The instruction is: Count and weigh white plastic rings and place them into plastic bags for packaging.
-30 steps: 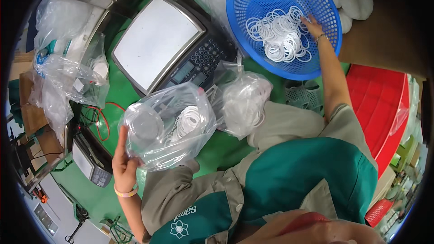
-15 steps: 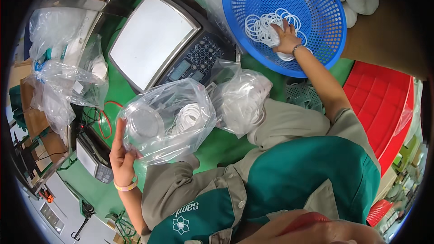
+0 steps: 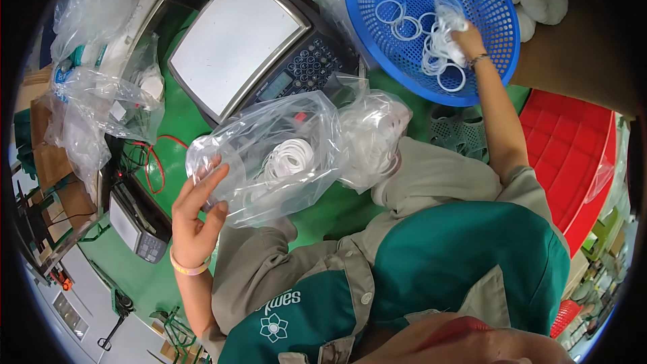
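Observation:
My right hand (image 3: 470, 43) is inside the blue perforated basket (image 3: 367, 44), closed round a bunch of thin white rings (image 3: 441, 44). Several other loose white rings (image 3: 406, 27) lie on the basket's floor to the left of it. At the lower left, my left hand (image 3: 195, 226) touches the edge of a clear plastic bag (image 3: 253, 135); its fingers are stretched and the thumb stands apart from them. Inside that bag is a heap of white rings (image 3: 291, 157). A second, fuller clear bag (image 3: 369, 138) of whitish contents rests against its right side, near my knee.
A weighing scale (image 3: 236, 44) with a white plate and dark keypad stands behind the bags. Another small scale (image 3: 135, 226) is at left, beside a red cable (image 3: 157, 172). Crumpled plastic bags (image 3: 101, 98) hang at far left. A red ribbed surface (image 3: 559, 155) lies at right.
My right hand has gathered white rings and shifted right within the basket, lifting the bunch; fewer rings lie loose. My left hand has tilted rightward, its fingers now leaning over the bag's edge.

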### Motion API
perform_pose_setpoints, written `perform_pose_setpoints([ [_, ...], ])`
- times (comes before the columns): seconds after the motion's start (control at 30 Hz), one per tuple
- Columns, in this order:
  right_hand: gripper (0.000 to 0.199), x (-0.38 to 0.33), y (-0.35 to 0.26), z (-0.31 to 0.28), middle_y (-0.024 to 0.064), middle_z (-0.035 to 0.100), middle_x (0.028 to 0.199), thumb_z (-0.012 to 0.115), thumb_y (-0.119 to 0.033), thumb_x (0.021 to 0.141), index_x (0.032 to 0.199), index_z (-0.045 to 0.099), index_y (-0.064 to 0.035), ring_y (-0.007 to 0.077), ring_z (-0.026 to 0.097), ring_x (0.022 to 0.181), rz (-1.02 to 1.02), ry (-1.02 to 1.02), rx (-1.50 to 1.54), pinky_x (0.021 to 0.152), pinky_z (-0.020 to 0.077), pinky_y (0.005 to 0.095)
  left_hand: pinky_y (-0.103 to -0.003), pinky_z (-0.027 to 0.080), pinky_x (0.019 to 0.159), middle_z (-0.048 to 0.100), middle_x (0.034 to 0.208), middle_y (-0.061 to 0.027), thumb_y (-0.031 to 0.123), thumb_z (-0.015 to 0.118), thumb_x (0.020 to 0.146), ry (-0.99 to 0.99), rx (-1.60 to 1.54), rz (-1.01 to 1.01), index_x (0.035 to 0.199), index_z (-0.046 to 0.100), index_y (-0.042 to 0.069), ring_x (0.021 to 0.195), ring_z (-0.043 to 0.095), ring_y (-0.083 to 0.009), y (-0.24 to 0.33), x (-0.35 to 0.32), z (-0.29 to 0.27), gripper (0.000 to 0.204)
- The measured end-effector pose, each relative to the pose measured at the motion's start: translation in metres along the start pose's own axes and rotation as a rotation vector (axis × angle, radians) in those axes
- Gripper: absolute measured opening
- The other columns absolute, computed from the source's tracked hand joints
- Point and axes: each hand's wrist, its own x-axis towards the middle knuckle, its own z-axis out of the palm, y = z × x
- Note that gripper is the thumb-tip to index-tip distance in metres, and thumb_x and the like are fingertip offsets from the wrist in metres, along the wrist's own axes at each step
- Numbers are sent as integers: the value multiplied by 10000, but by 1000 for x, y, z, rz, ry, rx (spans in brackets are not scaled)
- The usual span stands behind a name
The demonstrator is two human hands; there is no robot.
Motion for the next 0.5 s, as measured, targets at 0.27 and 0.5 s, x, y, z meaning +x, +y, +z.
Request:
perform_pose_setpoints([
  [0.27,346,-3,-6,-38,71,638,853,611,-11,639,985,610,2,172,602,711,89,123,492,609,483,307,-154,419,519,612,1017,-112,-101,581,705,244,-21,-12,932,638,-24,779,571,-101,66,9,-10,247],
  [0.5,349,6,10,-69,111,628,932,652,-11,637,976,603,56,203,615,767,154,274,724,659,507,308,-200,386,802,428,1323,-162,20,537,714,161,-182,204,1279,397,-72,1092,489,-161,128,33,-23,590],
])
